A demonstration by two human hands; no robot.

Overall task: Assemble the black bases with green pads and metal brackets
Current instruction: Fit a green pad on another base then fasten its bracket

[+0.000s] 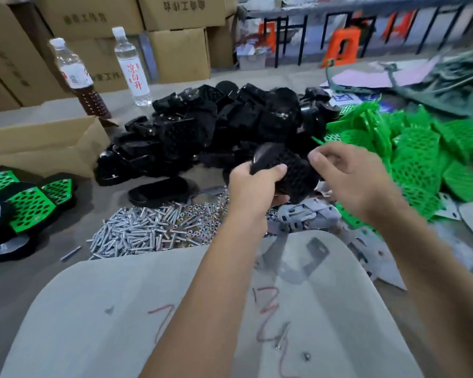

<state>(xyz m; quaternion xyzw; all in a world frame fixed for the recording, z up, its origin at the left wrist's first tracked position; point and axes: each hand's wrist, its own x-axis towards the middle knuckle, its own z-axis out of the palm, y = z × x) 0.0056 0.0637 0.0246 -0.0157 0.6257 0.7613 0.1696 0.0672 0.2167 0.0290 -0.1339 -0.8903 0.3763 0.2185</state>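
**Black base held above the bench between both hands**

The left hand (253, 177) gripped a black base (287, 173), its fingers curled over the near edge of the part. The base was perforated with a honeycomb pattern and was held in the air above the bench (99, 211), in front of the pile of black bases (219, 126). The right hand (347, 175) was at the right edge of the same base with its fingers curled; motion blur hid whether it pinched the part.

A heap of green pads (410, 148) lay to the right of the black pile. Metal brackets (306, 214) lay directly under the held base, and one separate bracket (316, 251) rested on the grey board (120, 309) nearest the camera. A pile of screws (148, 230) sat left of the forearms, touching the board's far edge. Two loose screws (281, 338) lay on the board.

Finished assemblies (25, 203), black with green pads fitted, were grouped at the left edge beside an open cardboard box (44, 143). Two bottles (131, 66) stood behind the box.
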